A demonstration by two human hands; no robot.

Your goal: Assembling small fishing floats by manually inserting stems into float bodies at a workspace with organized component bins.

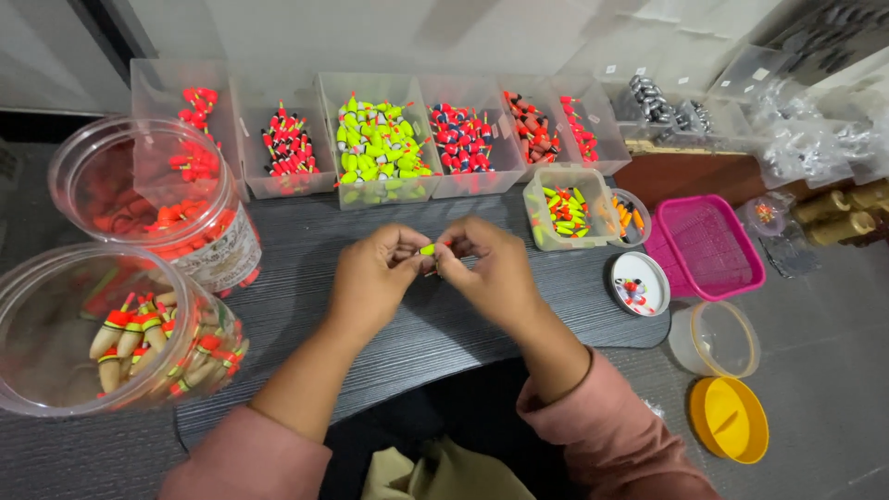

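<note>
1. Head view: a small yellow-green plastic fishing float with an orange tip (430,248) lies crosswise, pinched between both hands above the dark wood-grain table (306,306).
2. The left hand (372,278) and right hand (486,268) each grasp one end, equally near.
3. Counted: one float held, two round clear plastic jars (56,370), six clear open bins (370,190) behind.

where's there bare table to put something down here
Bare dark tabletop lies between the row of clear bins and the left hand. Another patch sits between the right hand and the white lid. The left edge is crowded by two big jars; the right by the pink basket.
</note>
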